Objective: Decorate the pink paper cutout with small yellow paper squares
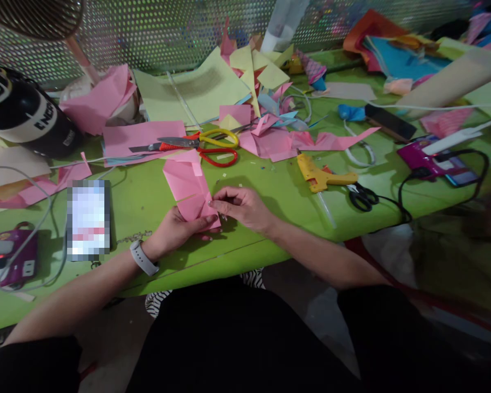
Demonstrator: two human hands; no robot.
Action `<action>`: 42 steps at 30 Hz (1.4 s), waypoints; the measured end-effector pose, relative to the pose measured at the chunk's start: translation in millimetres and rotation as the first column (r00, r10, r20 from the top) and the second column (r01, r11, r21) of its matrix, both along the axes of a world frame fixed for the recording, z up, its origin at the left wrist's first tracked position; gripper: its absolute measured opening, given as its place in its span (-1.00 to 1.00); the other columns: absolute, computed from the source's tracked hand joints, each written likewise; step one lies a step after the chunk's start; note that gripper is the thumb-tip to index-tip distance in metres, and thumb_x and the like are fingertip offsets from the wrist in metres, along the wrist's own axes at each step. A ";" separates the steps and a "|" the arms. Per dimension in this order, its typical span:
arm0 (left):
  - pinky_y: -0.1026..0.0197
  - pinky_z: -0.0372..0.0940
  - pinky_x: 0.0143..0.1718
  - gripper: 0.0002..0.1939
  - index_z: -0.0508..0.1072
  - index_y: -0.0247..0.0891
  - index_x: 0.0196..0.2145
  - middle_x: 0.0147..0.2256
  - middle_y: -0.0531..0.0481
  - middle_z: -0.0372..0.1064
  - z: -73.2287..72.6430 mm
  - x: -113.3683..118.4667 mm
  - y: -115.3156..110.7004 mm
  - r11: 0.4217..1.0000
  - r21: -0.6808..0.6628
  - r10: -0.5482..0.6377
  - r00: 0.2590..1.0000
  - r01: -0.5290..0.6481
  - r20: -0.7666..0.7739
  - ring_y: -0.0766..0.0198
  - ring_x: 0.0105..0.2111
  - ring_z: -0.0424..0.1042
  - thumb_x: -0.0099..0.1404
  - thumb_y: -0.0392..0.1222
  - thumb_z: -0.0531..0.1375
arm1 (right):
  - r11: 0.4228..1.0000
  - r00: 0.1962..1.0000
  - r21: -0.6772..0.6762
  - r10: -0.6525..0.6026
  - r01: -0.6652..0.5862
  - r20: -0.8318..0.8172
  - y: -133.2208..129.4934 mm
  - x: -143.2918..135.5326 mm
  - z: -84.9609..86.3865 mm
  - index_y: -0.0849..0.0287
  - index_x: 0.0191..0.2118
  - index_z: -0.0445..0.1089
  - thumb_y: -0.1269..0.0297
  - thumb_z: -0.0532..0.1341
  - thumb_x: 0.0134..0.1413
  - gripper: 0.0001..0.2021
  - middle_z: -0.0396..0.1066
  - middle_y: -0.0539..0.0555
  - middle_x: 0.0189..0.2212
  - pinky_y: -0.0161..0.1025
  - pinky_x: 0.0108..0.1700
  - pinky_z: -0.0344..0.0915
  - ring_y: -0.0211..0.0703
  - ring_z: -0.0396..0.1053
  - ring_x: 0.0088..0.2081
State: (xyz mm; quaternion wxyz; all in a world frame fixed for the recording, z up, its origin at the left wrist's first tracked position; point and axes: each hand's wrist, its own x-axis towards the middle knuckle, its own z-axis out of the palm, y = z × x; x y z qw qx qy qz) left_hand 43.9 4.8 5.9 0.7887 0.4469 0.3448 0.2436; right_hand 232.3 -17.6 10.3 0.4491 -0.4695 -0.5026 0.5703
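Note:
A folded pink paper sheet (187, 185) lies on the green table (270, 196), its near end pinched between both hands. My left hand (179, 229), with a white band on the wrist, grips the sheet's lower edge from below, thumb on top. My right hand (242, 207) presses its fingertips on the paper's lower right corner. The sheet's far end rests flat on the table.
Scissors with yellow and red handles (196, 144) lie just behind the paper. A yellow glue gun (321, 174) and small black scissors (362, 196) sit to the right. A phone (88, 218) lies to the left, a black bottle (24, 112) at far left. Coloured paper scraps cover the back.

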 end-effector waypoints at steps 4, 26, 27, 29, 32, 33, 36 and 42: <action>0.26 0.51 -0.41 -0.74 0.56 -0.33 -0.27 -0.36 -0.06 0.57 2.5 0.2 -0.8 1.000 -0.004 0.006 0.999 -0.006 -0.034 0.24 -0.38 0.58 0.11 -0.15 0.44 | 1.000 1.000 0.008 -0.016 0.016 0.022 0.7 0.2 0.2 0.19 -0.42 0.48 0.11 0.42 -0.07 -0.75 0.34 -0.09 -0.58 -0.34 -0.53 0.08 -0.38 0.18 -0.56; 0.22 0.49 -0.43 -0.73 0.55 -0.31 -0.30 -0.38 -0.09 0.56 3.0 1.4 0.6 0.995 0.099 -0.013 0.997 0.021 -0.079 0.21 -0.40 0.55 0.08 -0.14 0.45 | 0.993 0.991 0.054 -0.106 0.102 0.082 -1.8 -6.2 7.0 0.17 -0.46 0.45 0.00 0.39 -0.03 -0.68 0.31 -0.09 -0.61 -0.31 -0.53 0.10 -0.38 0.14 -0.58; 0.22 0.49 -0.42 -0.73 0.55 -0.31 -0.30 -0.38 -0.09 0.56 2.7 1.4 0.8 0.993 0.113 -0.015 0.997 0.023 -0.076 0.21 -0.40 0.55 0.08 -0.15 0.44 | 0.993 0.991 0.054 -0.108 0.104 0.083 -1.7 -6.2 6.6 0.17 -0.46 0.45 0.00 0.39 -0.03 -0.68 0.31 -0.09 -0.61 -0.31 -0.52 0.11 -0.38 0.14 -0.58; 0.21 0.49 -0.41 -0.73 0.55 -0.31 -0.29 -0.38 -0.09 0.56 2.7 1.3 1.2 0.991 0.131 -0.024 0.997 0.034 -0.077 0.22 -0.40 0.54 0.09 -0.15 0.44 | 0.993 0.990 0.050 -0.111 0.107 0.084 -1.2 -6.3 5.5 0.17 -0.46 0.45 -0.01 0.39 -0.03 -0.68 0.32 -0.08 -0.60 -0.31 -0.51 0.11 -0.37 0.14 -0.57; 0.21 0.48 -0.39 -0.74 0.56 -0.31 -0.30 -0.38 -0.10 0.56 3.8 1.1 1.7 0.989 0.139 -0.041 0.995 0.054 -0.091 0.23 -0.41 0.53 0.10 -0.13 0.44 | 0.995 0.993 0.026 -0.096 0.095 0.070 -0.2 -6.4 5.0 0.17 -0.47 0.44 0.00 0.39 -0.03 -0.68 0.31 -0.08 -0.61 -0.31 -0.50 0.12 -0.37 0.13 -0.57; 0.20 0.48 -0.38 -0.74 0.56 -0.31 -0.31 -0.38 -0.09 0.56 4.3 0.9 1.8 0.988 0.143 -0.045 0.994 0.058 -0.096 0.24 -0.41 0.53 0.09 -0.12 0.44 | 0.996 0.994 0.020 -0.093 0.092 0.062 0.1 -6.4 5.3 0.17 -0.47 0.44 0.00 0.40 -0.04 -0.68 0.31 -0.08 -0.61 -0.31 -0.51 0.11 -0.37 0.13 -0.57; 0.20 0.48 -0.34 -0.74 0.56 -0.30 -0.30 -0.38 -0.08 0.56 5.2 0.4 2.7 0.984 0.163 -0.050 0.993 0.067 -0.105 0.24 -0.40 0.53 0.10 -0.11 0.43 | 0.995 0.994 0.018 -0.097 0.097 0.043 0.8 -6.6 6.6 0.18 -0.47 0.44 0.02 0.41 -0.07 -0.69 0.32 -0.08 -0.61 -0.31 -0.51 0.11 -0.37 0.14 -0.57; 0.21 0.49 -0.33 -0.77 0.54 -0.29 -0.32 -0.41 -0.06 0.55 3.8 0.7 4.7 0.972 0.214 -0.084 0.994 0.098 -0.077 0.26 -0.42 0.54 0.14 -0.12 0.42 | 0.995 0.994 0.012 -0.097 0.097 0.041 1.9 -7.1 5.1 0.19 -0.46 0.43 0.05 0.41 -0.06 -0.70 0.30 -0.09 -0.62 -0.31 -0.53 0.11 -0.37 0.16 -0.58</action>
